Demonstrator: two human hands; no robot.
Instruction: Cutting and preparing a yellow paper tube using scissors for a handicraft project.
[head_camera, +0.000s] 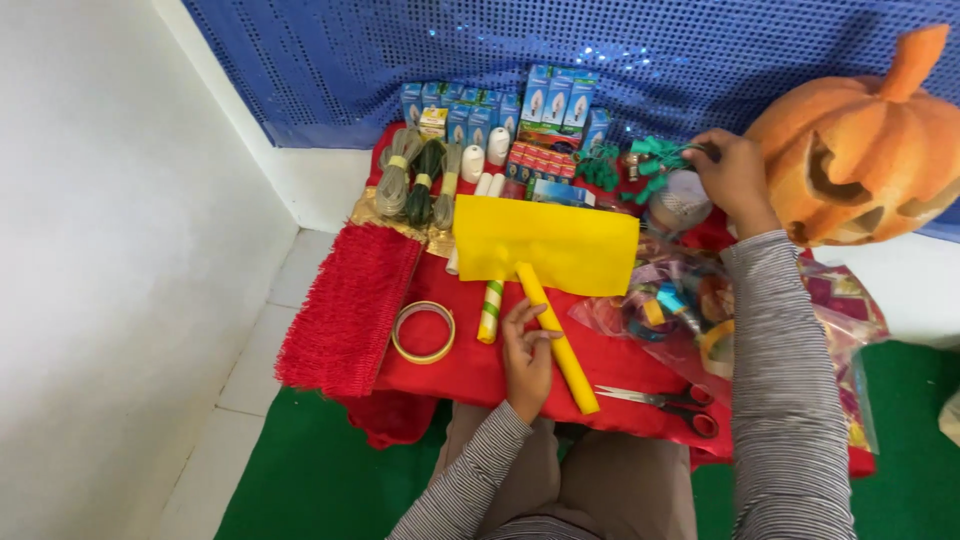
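Soft, even daylight is filling my view, casting only faint shadows. The sequin backdrop (600, 50) is glinting near the top edge. Straight lines are bowing slightly at the corners.

A row of upright blue-and-white bulb boxes (520, 105) stands at the table's far edge, left of the right hand (735, 180). Below them lies a flat row of small red packets (540, 160). A clear plastic bag (680, 300) lies just below that hand.
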